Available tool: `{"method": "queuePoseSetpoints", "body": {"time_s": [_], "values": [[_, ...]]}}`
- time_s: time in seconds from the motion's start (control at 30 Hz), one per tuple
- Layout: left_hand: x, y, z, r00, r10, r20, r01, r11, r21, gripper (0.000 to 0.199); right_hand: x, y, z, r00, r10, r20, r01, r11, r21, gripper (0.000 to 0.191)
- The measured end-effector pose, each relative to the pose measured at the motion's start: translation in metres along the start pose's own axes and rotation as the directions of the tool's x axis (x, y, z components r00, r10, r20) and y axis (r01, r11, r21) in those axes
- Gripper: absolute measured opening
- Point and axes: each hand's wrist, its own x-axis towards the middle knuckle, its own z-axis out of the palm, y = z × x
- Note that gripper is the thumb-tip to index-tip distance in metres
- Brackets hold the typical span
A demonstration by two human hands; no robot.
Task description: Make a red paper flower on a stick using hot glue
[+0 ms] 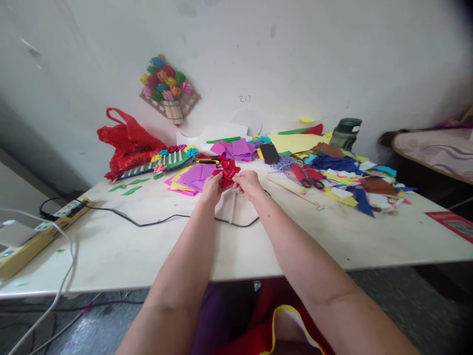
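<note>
A red crinkled paper flower is held over the middle of the table, between both my hands. My left hand is closed around its left side, the thumb against the petals. My right hand pinches at its lower right edge; the fingertips are partly hidden. Beneath the hands is a pale, partly see-through object, mostly covered, with a black cord running beside it. Purple paper sheets lie just left of the flower, on top of yellow and pink ones.
Scissors, a thin stick and a heap of paper scraps lie right. Behind are a phone and a green bottle. Left are green paper leaves, a red bag and a power strip.
</note>
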Motion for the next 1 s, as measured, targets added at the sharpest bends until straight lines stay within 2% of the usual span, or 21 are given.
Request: {"method": "queuePoseSetpoints", "body": {"time_s": [0.17, 0.4, 0.6, 0.73, 0.83, 1.0], "values": [[0.004, -0.001, -0.003, 1.0, -0.008, -0.009, 0.008, 1.0, -0.019, 0.017, -0.003, -0.001, -0.001, 1.0, -0.015, -0.001, 0.015, 0.999, -0.031, 0.032], [0.008, -0.002, -0.009, 0.997, -0.035, -0.062, 0.033, 0.999, -0.032, 0.019, -0.002, -0.003, -0.005, 0.998, -0.036, 0.049, 0.034, 0.999, 0.04, 0.027], [0.013, -0.003, -0.014, 0.994, -0.056, -0.095, 0.051, 0.997, -0.061, 0.015, 0.004, -0.003, -0.013, 0.986, -0.08, 0.15, 0.049, 0.978, 0.202, 0.016], [0.018, -0.005, -0.019, 0.992, -0.048, -0.119, 0.041, 0.998, -0.057, 0.005, 0.004, -0.008, -0.02, 0.981, -0.095, 0.171, 0.029, 0.935, 0.352, 0.011], [0.021, -0.006, -0.021, 0.993, -0.038, -0.116, 0.033, 0.998, -0.047, 0.004, 0.006, -0.014, -0.028, 0.99, -0.099, 0.105, 0.037, 0.879, 0.475, 0.013], [0.019, -0.005, -0.021, 0.993, -0.043, -0.11, 0.04, 0.999, -0.033, 0.009, 0.015, -0.023, -0.049, 0.985, -0.076, -0.155, 0.158, 0.764, 0.625, 0.013]]}}
